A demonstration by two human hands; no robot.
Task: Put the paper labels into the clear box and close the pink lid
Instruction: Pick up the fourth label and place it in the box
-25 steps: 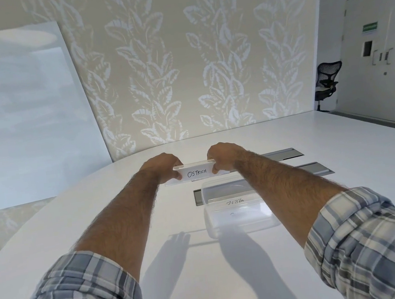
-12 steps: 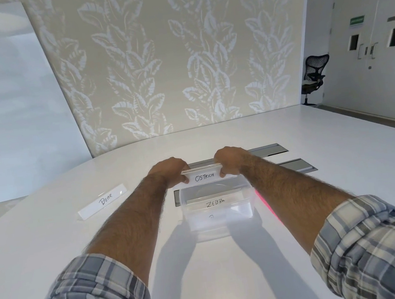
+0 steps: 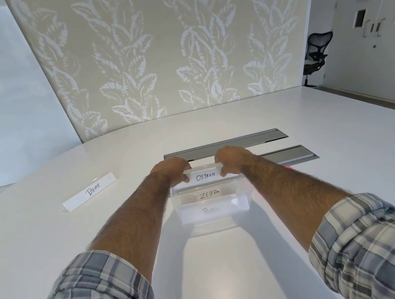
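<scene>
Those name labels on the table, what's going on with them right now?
A person is packing paper labels into a clear box. The left hand and right hand each pinch an end of the OSTRICH label, holding it at the box's far rim. The ZEBRA label is already inside, with another in front that is too faint to read. The BEAR label lies on the table to the left.
</scene>
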